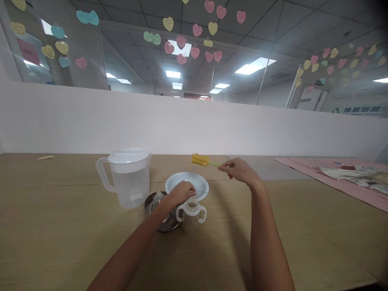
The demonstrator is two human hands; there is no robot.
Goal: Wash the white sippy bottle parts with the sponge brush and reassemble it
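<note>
My right hand [238,169], raised above the table, pinches the green handle of a yellow sponge bottle brush [200,159]; its head points left. Over the white bowl [169,182] is my left hand [183,191], with fingers closed together. A thin, wire-like thing [201,192] sticks out to the right from those fingertips; its kind is too small to make out. Just below stands a clear baby bottle [191,221] with two white handles and an uncapped neck. A steel dish [166,227], partly hidden by my left forearm, holds a clear nipple-shaped top [157,199].
A translucent lidded pitcher [130,182] with liquid inside stands left of the dish. Far right lies a pink cloth [291,165] with crumpled fabric [348,174] on it. A flat, pale sliver [46,157] lies far left. A white wall [194,125] bounds the table's back.
</note>
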